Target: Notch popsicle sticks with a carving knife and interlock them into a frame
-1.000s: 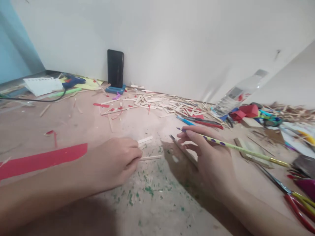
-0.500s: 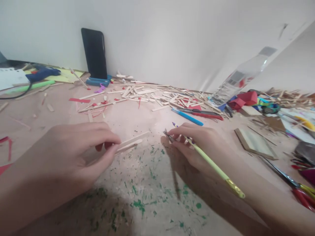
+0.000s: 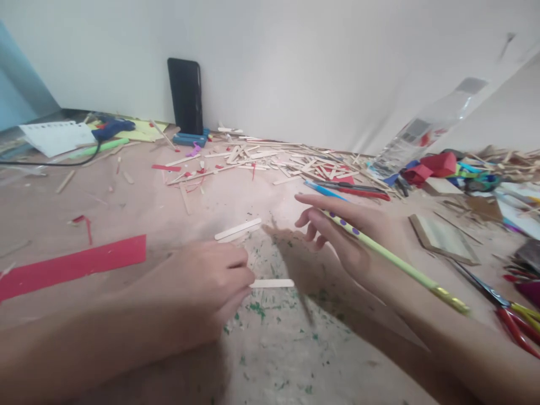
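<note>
My left hand (image 3: 211, 287) is closed in a pinch on one end of a short wooden craft stick (image 3: 272, 283) that lies low over the paint-flecked table (image 3: 270, 349). A second, longer craft stick (image 3: 237, 229) lies loose on the table just beyond it. My right hand (image 3: 350, 236) hovers to the right with its fingers partly curled round a yellow-green pencil with purple dots (image 3: 392, 259), whose metal end points toward me at the right.
A heap of wooden sticks (image 3: 291, 166) lies along the wall. A black phone (image 3: 185, 97) stands on a blue holder. A red paper strip (image 3: 71, 265) is at the left, a glue gun (image 3: 110, 128) behind it. A plastic bottle (image 3: 422, 135), red pliers (image 3: 512, 323) and a small board (image 3: 442, 239) are at the right.
My left hand has drawn back toward me with one stick, leaving the longer stick on the table. My right hand has lifted and its fingers have opened out somewhat round the pencil.
</note>
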Tool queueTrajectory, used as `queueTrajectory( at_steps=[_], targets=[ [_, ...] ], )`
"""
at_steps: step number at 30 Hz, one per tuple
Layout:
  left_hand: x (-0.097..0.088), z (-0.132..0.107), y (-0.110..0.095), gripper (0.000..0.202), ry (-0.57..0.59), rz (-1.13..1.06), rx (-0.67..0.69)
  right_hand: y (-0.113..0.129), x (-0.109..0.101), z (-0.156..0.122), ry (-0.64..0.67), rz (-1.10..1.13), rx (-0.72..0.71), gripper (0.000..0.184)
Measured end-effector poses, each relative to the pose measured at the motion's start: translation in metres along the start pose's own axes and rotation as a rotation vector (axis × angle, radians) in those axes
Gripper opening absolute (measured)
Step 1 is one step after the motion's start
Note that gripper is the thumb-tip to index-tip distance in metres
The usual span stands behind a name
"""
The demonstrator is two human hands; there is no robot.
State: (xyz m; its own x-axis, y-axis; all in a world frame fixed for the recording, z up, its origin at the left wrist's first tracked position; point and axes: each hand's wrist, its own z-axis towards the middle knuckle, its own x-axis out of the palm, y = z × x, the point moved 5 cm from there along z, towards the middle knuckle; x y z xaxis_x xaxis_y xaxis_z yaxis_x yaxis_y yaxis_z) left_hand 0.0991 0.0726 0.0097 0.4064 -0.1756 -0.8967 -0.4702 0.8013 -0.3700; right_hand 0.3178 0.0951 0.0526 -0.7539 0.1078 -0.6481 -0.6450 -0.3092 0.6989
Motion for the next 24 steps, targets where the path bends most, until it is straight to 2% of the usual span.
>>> queueTrajectory(
  at_steps=[4,9,17,24],
  targets=[
    [-0.003,0.004,0.005,0.024,0.083,-0.057,-0.012,0.008,0.017,-0.014,0.026,0.049,0.074,0.028],
    [-0.005,0.006,0.009,0.027,0.053,-0.085,-0.005,0.007,0.031,-0.025,0.088,0.161,0.220,0.016],
    [-0.007,0.008,0.014,0.023,0.021,-0.089,-0.058,0.011,0.044,-0.029,0.180,0.296,0.288,0.009],
    [-0.008,0.009,0.016,0.024,0.024,-0.100,-0.032,0.016,0.051,-0.033,0.182,0.161,0.235,0.011]
  ],
)
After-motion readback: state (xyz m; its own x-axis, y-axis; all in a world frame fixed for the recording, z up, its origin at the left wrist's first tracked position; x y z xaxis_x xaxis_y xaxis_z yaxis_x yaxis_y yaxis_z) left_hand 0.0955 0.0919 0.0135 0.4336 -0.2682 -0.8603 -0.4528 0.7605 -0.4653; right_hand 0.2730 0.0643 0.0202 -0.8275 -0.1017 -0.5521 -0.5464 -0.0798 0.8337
